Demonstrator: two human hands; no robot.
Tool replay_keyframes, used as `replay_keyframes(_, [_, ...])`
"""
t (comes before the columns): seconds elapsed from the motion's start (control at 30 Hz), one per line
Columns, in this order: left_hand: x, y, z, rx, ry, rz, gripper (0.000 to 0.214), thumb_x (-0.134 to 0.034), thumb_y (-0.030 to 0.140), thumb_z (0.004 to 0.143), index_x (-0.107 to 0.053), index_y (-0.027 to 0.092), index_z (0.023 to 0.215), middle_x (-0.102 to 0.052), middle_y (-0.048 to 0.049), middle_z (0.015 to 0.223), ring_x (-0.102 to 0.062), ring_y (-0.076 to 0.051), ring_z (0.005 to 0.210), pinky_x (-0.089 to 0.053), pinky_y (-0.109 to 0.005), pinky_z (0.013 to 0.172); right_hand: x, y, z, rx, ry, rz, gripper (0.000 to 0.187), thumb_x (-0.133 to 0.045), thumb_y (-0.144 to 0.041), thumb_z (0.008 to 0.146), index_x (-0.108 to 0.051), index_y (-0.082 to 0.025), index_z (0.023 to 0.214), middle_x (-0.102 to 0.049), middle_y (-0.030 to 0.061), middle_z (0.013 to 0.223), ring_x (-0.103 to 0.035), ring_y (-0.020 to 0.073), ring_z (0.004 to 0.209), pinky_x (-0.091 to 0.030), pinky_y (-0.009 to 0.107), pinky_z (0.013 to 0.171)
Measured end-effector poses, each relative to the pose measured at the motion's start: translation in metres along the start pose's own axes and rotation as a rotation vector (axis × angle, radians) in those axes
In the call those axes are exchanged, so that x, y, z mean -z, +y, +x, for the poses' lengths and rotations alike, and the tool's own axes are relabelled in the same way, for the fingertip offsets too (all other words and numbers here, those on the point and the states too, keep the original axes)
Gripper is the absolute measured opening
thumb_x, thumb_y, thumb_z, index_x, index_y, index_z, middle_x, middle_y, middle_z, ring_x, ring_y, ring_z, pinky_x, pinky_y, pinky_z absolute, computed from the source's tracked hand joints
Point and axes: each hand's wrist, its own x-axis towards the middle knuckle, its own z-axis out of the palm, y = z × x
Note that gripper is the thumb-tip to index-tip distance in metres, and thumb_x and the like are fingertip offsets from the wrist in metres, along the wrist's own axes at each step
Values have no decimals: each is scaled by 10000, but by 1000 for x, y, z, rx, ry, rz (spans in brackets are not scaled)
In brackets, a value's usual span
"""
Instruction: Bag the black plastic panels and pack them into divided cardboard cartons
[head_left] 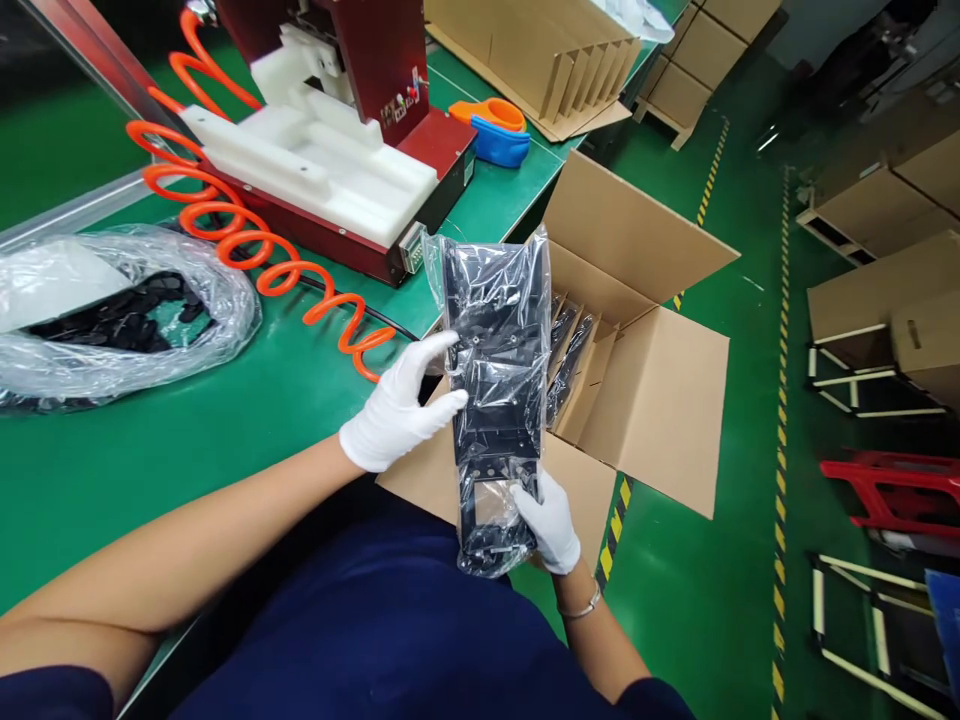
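A long black plastic frame in a clear plastic bag point(501, 400) is held up in front of me, over the near flap of an open carton. My right hand point(553, 522), in a white glove, grips its lower right edge, thumb on top and the other fingers partly hidden beneath. My left hand point(403, 408), also gloved in white, is at the frame's left edge; thumb and forefinger are spread apart, their tips at the bag. Inside the carton point(667, 385), behind the frame, similar bagged black parts point(571, 365) stand between cardboard dividers.
On the green bench point(300, 440) are a dark red machine with a white fixture point(322, 170), a coiled orange hose point(277, 265), a bag of small black pieces point(135, 310) and tape rolls point(499, 135). Cartons point(877, 210) stand right of the striped floor line.
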Motion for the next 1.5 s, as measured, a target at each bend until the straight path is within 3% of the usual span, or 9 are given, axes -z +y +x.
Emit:
replay_keyframes(0.1, [-14,0,9,216,-50,-272,915,-602,504,917,-70,250,1617,-298,-157,1643,-390,-317,1463,-396,-500,1171,-1,-17,0,-54,-54,50,424,-684,-446,819,-719,-183,1150,-763,52,1126,-698,269,1044,-573,401,948])
replay_keyframes(0.17, [-21,1,20,292,-105,-381,940,-583,532,923,-19,255,1623,-153,-126,1698,-229,-327,1539,-295,-519,1231,0,-26,0,-85,-88,56,418,-680,-443,820,-720,-179,1143,-758,49,1137,-688,272,1054,-564,408,960])
replay_keyframes(0.23, [-24,3,29,311,-149,-465,946,-571,562,920,-20,257,1625,-113,-103,1708,-166,-328,1554,-235,-525,1254,1,-28,0,-100,-101,44,407,-667,-436,823,-719,-176,1132,-758,50,1134,-685,272,1048,-563,408,956])
replay_keyframes(0.47, [-30,16,27,262,-102,-526,930,-582,569,916,-70,257,1628,-147,-93,1703,-120,-311,1561,-187,-496,1269,1,-11,-3,-27,5,-63,396,-649,-422,830,-708,-170,1130,-770,66,1082,-705,266,1005,-579,396,928])
replay_keyframes(0.87, [-29,23,15,191,-59,-495,882,-587,521,937,-95,279,1628,-190,-96,1692,-186,-304,1547,-219,-497,1259,1,2,-8,46,5,-65,371,-629,-390,852,-708,-190,1154,-768,64,1097,-715,258,1014,-581,404,948])
replay_keyframes(1.27, [-29,16,24,211,-76,-490,922,-610,546,915,-82,298,1628,-91,-65,1710,-116,-307,1558,-180,-491,1270,7,-17,-9,-51,-19,-35,390,-667,-423,811,-719,-173,1106,-760,58,1065,-684,261,991,-570,401,919])
replay_keyframes(1.5, [-30,12,30,222,-48,-571,887,-639,520,903,-182,262,1617,-175,-38,1697,-128,-283,1561,-131,-445,1286,12,-28,-10,-95,-85,57,438,-689,-464,815,-719,-176,1144,-750,53,1121,-670,274,1059,-547,412,967])
